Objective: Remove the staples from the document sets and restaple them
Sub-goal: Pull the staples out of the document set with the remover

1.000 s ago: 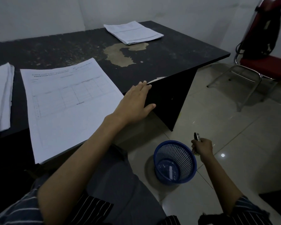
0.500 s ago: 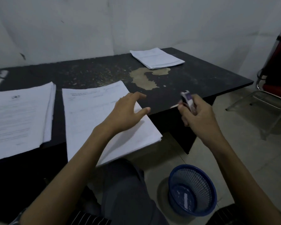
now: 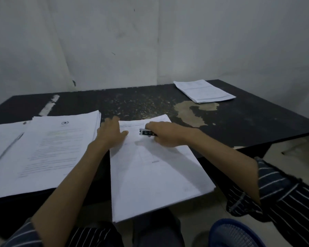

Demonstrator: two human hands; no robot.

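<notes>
A white document set (image 3: 150, 172) lies on the black table (image 3: 248, 120) in front of me, its near end hanging over the table's front edge. My left hand (image 3: 111, 133) rests flat on its top left corner, fingers spread. My right hand (image 3: 165, 133) is closed around a small stapler (image 3: 147, 132), held over the upper part of the top page with its tip pointing left. A thicker pile of printed documents (image 3: 48, 150) sits to the left. Another folded set of papers (image 3: 203, 90) lies at the far right of the table.
A blue mesh waste basket (image 3: 237, 234) stands on the floor at the lower right, beside my knee. The tabletop has a worn tan patch (image 3: 191, 113) near the far papers. A white wall runs close behind the table.
My right hand rose from beside the waste basket to the table and now holds the stapler over the document's top. My left hand slid from the page's right edge to its top left corner.
</notes>
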